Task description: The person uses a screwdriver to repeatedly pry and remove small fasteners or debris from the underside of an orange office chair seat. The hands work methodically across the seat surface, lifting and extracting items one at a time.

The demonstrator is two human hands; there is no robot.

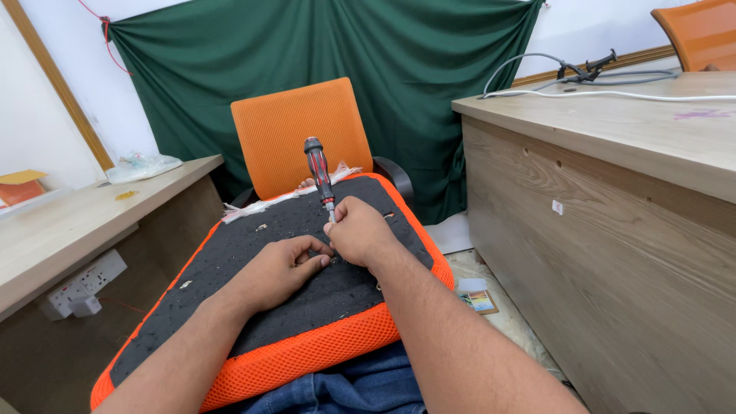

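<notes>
An orange mesh chair seat (322, 349) lies upside down across my lap, its black fabric underside (230, 253) facing up. My right hand (360, 230) is closed around the lower shaft of a red and black screwdriver (318, 169), which stands almost upright with its handle pointing up and its tip on the underside. My left hand (280, 268) rests flat on the black fabric just left of the tip, fingers touching near my right hand. The screwdriver tip itself is hidden by my fingers.
An orange chair backrest (291, 130) stands behind the seat before a green curtain (429, 69). A wooden desk (613, 230) with cables (583, 84) rises at right. A lower desk (69, 222) with a power strip (80, 287) is at left. Small packets (479, 299) lie on the floor.
</notes>
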